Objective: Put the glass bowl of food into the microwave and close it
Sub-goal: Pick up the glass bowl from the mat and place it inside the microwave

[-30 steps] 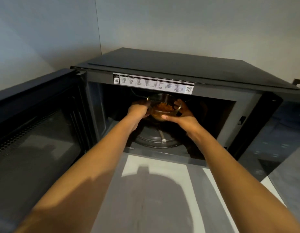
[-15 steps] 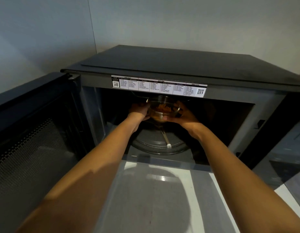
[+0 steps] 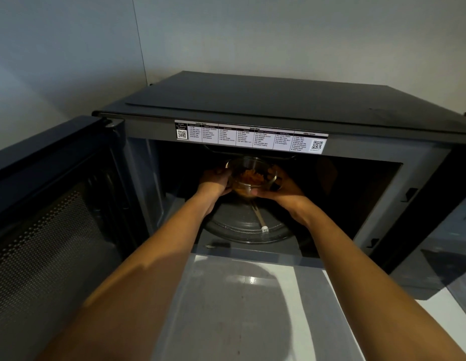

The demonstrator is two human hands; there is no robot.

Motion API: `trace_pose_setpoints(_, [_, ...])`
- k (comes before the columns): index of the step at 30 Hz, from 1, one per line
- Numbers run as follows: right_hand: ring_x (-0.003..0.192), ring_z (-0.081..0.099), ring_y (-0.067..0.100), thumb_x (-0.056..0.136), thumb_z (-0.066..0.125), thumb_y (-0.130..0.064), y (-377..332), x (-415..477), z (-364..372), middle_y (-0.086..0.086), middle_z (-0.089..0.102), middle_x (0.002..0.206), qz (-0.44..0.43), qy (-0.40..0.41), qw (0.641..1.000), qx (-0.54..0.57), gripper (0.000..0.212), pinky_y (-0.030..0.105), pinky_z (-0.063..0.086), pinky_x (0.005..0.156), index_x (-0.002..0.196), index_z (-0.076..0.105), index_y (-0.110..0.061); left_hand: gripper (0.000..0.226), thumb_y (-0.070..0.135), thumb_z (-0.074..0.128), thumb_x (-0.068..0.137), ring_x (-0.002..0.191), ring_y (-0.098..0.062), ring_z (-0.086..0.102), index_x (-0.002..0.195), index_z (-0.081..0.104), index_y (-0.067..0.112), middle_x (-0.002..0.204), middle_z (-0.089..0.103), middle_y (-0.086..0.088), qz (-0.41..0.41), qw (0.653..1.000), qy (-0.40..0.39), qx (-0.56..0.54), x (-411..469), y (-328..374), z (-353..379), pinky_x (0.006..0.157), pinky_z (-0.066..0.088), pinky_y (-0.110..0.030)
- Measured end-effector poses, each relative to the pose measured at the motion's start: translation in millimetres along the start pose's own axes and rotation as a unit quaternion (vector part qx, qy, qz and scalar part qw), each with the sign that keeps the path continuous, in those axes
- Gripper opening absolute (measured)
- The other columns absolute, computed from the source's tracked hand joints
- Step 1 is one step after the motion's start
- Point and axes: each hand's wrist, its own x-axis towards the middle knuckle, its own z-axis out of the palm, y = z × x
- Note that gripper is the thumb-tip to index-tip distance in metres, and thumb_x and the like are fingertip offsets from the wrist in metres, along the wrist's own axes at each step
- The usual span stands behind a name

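Inside the one black microwave (image 3: 265, 100), whose single door (image 3: 52, 217) stood swung wide open to the left, one glass bowl (image 3: 251, 175) of orange-brown food (image 3: 248, 178) was held between two hands. Both bare forearms reached in through the microwave's opening. The left hand (image 3: 216, 182) curled against the bowl's left side, fingers wrapped round its wall, and the right hand (image 3: 284, 188) cupped the right side, thumb lying along the near rim. So both hands were closed on the bowl, which sat deep in the cavity, over the far part of the one round glass turntable (image 3: 242, 225); whether its base touched the turntable could not be told in the dark. One white label strip (image 3: 250, 136) ran along the microwave's upper front edge above the bowl, carrying two small square codes, one at each end. Before the microwave lay the pale counter (image 3: 226, 295), shadowed by the arms.
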Motion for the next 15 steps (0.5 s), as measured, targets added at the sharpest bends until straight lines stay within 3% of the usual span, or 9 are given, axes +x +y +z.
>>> trace_pose_setpoints(7, [0.094, 0.053, 0.001, 0.067, 0.08, -0.007, 4.3, 1.8, -1.8, -0.008, 0.055, 0.114, 0.005, 0.011, 1.0, -0.008, 0.076, 0.001, 0.045, 0.062, 0.132, 0.044, -0.02, 0.032, 0.015, 0.048, 0.096, 0.12, -0.031, 0.056, 0.126, 0.053, 0.003, 0.13, 0.058, -0.019, 0.001, 1.0, -0.003, -0.005, 3.1, -3.3, 3.7, 0.087, 0.048, -0.03])
trace_pose_setpoints(11, [0.107, 0.049, 0.01, 0.067, 0.081, -0.011, 6.3, 3.5, -3.5, -0.008, 0.052, 0.117, 0.008, 0.013, 1.0, -0.019, 0.078, 0.009, 0.041, 0.073, 0.133, 0.041, -0.022, 0.033, 0.015, 0.048, 0.097, 0.121, -0.032, 0.055, 0.127, 0.052, 0.004, 0.131, 0.057, -0.019, 0.0, 1.0, -0.001, -0.01, 5.3, -3.8, 5.8, 0.088, 0.048, -0.03])
trace_pose_setpoints(15, [0.093, 0.05, -0.004, 0.068, 0.08, -0.01, 5.4, 1.4, -2.9, -0.021, 0.052, 0.103, 0.005, 0.009, 1.0, -0.019, 0.076, 0.001, 0.043, 0.062, 0.133, 0.041, -0.022, 0.034, 0.014, 0.047, 0.097, 0.122, -0.033, 0.054, 0.128, 0.051, 0.003, 0.132, 0.056, -0.019, 0.001, 1.0, -0.001, -0.015, 5.2, -4.9, 5.5, 0.088, 0.047, -0.031])
